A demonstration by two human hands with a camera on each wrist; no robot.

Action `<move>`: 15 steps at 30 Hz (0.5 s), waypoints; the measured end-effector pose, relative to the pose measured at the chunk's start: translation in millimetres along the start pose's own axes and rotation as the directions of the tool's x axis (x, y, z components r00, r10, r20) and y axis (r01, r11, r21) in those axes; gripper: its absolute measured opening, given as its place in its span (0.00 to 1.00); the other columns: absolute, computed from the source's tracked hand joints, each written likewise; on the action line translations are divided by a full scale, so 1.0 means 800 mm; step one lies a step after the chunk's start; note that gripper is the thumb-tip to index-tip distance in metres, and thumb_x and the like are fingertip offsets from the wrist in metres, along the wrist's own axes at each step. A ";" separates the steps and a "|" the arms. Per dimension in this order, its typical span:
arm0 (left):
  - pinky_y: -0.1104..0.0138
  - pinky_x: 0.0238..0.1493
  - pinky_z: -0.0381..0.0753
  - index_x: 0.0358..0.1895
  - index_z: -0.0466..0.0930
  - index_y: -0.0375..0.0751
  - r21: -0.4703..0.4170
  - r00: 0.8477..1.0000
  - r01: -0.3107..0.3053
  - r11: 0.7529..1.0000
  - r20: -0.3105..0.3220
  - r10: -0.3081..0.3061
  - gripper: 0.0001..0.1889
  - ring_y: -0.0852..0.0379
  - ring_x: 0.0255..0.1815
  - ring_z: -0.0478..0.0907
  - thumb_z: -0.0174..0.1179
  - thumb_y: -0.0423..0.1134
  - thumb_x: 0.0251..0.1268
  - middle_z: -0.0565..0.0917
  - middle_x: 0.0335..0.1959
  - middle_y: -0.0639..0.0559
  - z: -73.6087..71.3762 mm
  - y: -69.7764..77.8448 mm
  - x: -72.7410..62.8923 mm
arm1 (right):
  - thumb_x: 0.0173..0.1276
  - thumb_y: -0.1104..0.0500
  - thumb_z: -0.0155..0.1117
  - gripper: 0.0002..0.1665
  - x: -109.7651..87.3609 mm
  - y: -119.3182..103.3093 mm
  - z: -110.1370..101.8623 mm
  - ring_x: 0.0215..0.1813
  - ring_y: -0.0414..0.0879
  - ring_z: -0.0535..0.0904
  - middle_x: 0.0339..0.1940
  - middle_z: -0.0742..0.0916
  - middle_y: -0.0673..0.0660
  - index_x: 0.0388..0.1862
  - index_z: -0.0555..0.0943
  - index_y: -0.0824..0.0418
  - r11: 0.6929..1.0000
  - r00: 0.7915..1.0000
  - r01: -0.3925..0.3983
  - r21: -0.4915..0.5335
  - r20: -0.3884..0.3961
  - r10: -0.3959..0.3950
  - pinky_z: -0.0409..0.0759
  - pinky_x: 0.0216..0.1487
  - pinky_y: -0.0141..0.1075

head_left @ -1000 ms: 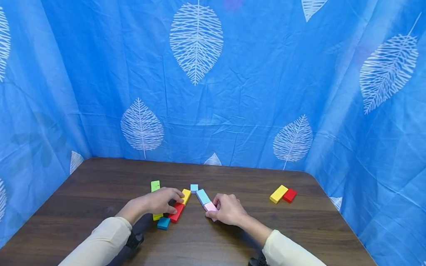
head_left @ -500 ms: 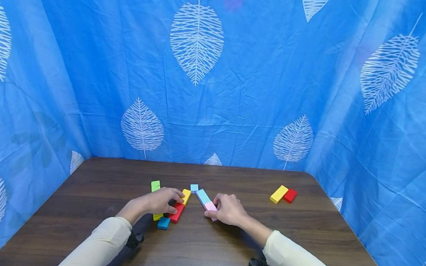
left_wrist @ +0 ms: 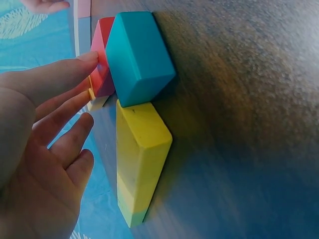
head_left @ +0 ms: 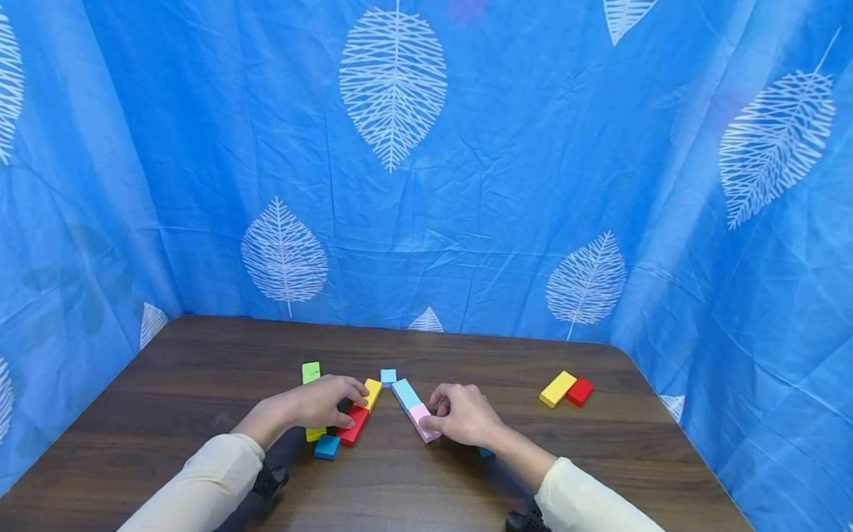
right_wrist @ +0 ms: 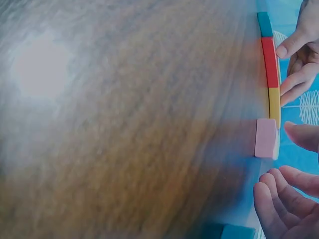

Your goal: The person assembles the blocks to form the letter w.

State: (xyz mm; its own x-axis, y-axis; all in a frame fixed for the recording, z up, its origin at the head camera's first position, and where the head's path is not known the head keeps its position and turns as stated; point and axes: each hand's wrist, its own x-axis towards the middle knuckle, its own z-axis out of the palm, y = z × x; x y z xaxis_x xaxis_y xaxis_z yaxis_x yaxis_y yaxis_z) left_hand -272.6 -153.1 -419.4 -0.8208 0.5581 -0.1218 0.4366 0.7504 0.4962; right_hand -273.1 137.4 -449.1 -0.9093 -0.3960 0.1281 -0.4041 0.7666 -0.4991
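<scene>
My left hand (head_left: 320, 401) rests with thumb and fingertips on a red block (head_left: 355, 429) and a yellow block (head_left: 373, 391), laid end to end. By the red one sits a teal block (left_wrist: 137, 55), touching the end of another yellow block (left_wrist: 142, 134) with a green block (head_left: 310, 371) behind it. My right hand (head_left: 466, 415) hovers beside a pink block (right_wrist: 265, 138), thumb and fingers apart from it in the right wrist view. A light blue block (head_left: 406, 393) continues the pink block's slanted line. Under the right wrist a second teal block (head_left: 486, 452) is mostly hidden.
A small blue block (head_left: 388, 377) lies between the tops of the two slanted rows. Farther right are a yellow block (head_left: 558, 389) and a red block (head_left: 579, 392), side by side. Behind the wooden table (head_left: 407, 507) hangs a blue leaf-print curtain (head_left: 493, 179).
The right hand has let go of the pink block and drawn slightly right, and a teal block shows beneath its wrist. My left hand has stayed in place.
</scene>
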 end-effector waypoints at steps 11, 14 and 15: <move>0.44 0.67 0.73 0.58 0.87 0.40 0.003 1.000 -0.002 1.000 0.001 0.002 0.20 0.39 0.69 0.70 0.74 0.32 0.62 0.79 0.65 0.46 0.001 0.002 -0.001 | 0.64 0.52 0.78 0.15 -0.005 0.003 -0.017 0.31 0.40 0.77 0.27 0.82 0.44 0.41 0.86 0.59 0.999 0.999 0.008 0.045 0.033 -0.009 0.78 0.34 0.37; 0.44 0.67 0.73 0.58 0.87 0.40 0.002 1.000 0.000 1.000 0.000 0.000 0.20 0.39 0.69 0.70 0.74 0.32 0.62 0.79 0.65 0.45 0.000 0.002 -0.001 | 0.64 0.52 0.79 0.14 -0.007 0.006 -0.021 0.31 0.40 0.77 0.27 0.82 0.43 0.41 0.86 0.58 0.999 0.999 0.014 0.042 0.035 -0.015 0.78 0.34 0.37; 0.44 0.67 0.74 0.58 0.87 0.40 0.001 1.000 0.000 1.000 -0.001 0.000 0.20 0.38 0.69 0.70 0.74 0.32 0.62 0.79 0.65 0.45 0.000 0.002 -0.001 | 0.64 0.51 0.79 0.14 -0.007 0.007 -0.023 0.32 0.40 0.77 0.27 0.82 0.43 0.41 0.86 0.58 0.999 0.999 0.012 0.040 0.037 -0.014 0.78 0.34 0.37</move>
State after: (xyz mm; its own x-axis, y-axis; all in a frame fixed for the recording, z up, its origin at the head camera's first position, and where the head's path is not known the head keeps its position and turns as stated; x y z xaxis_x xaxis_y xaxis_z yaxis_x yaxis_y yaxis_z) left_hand -271.0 -152.4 -418.6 -0.8211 0.5578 -0.1206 0.4371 0.7505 0.4957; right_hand -272.2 153.5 -437.0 -0.8993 -0.4251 0.1029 -0.4110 0.7410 -0.5311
